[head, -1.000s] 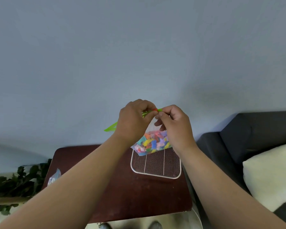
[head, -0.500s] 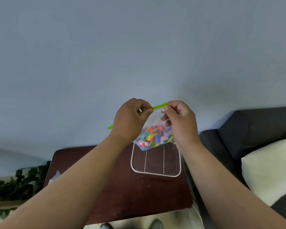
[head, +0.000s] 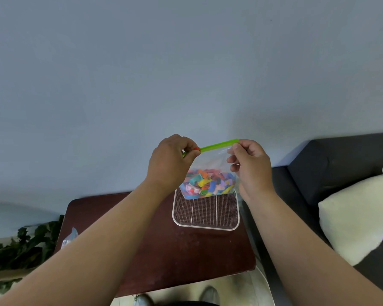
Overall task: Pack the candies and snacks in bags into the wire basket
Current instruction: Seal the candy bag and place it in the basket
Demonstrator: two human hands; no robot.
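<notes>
I hold a clear zip bag of colourful candies up in the air, above the far edge of the wire basket. The bag has a green zipper strip along its top. My left hand pinches the red slider at the strip's left part. My right hand grips the bag's top right corner. The basket sits on the dark red table with nothing lying in it. A second small clear bag lies at the table's left edge, partly hidden by my left forearm.
A dark sofa with a cream cushion stands right of the table. Green leaves lie left of the table. A plain blue-grey wall fills the upper view. My shoes show at the bottom edge.
My hands have moved apart along the green strip: the left hand with the slider went left, the right hand right. More of the strip shows between them, and the bag is raised slightly.
</notes>
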